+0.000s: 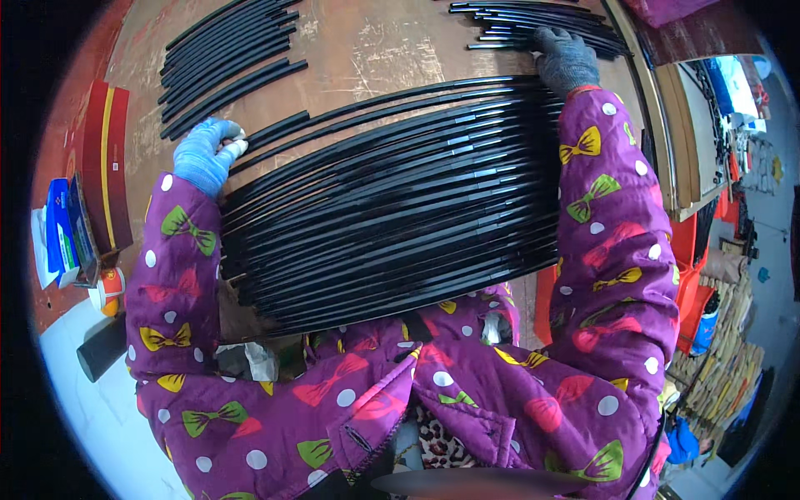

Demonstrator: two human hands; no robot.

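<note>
My left hand [205,157], in a light blue glove with bare fingertips, pinches the near-left end of a short black tube [279,128]. That tube lies along the far edge of a wide row of long, thin black rods [392,208], set side by side across the table in front of me. My right hand [567,60], in a dark grey glove, reaches past the row to a pile of short black tubes [500,18] at the far right. Its fingers are curled down over the pile's near tubes, and their tips are partly hidden.
More short black tubes [225,58] lie in a group at the far left of the worn brown table [392,50]. A red box [104,158] and a blue carton [60,221] stand at the left. Orange-red crates [690,292] are at the right.
</note>
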